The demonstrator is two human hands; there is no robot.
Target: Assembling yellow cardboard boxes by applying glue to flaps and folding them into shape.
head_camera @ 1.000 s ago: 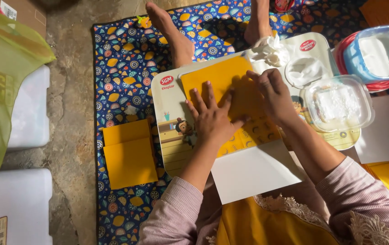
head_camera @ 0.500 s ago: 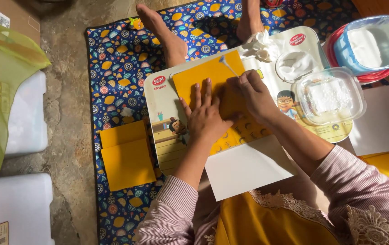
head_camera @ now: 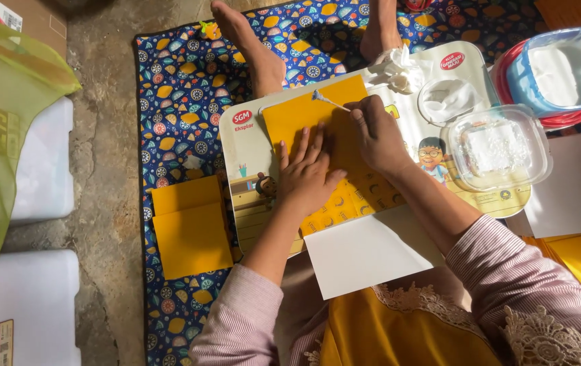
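**Across the lap board: a yellow sheet pinned flat, a thin stick at its far edge**

From the head camera, looking straight down, a yellow paper sheet (head_camera: 317, 129) lies on a cream printed lap board (head_camera: 250, 169) that rests over the person's legs. The sheet's long axis runs from the far left corner toward the near right, tilted a little against the board's edge, and its near part carries a printed pattern.

The left hand (head_camera: 307, 176) lies palm down on the middle of the sheet, fingers spread and pointing away from the body, pressing it flat and holding nothing. The right hand (head_camera: 375, 135) sits just beside it, farther out, with its fingers pinched together on a thin white stick (head_camera: 327, 101). The stick reaches leftward from the fingers, its tip on the sheet near the far edge. So the right hand is the nearer one to that edge, and the left holds the ground behind it.

A white paper sheet (head_camera: 371, 251) pokes out from under the board toward the body. A clear lidded tub (head_camera: 500, 149) stands on the board's right part, well apart from both hands. A stack of yellow sheets (head_camera: 192, 234) lies on the patterned mat (head_camera: 182, 81) to the left.
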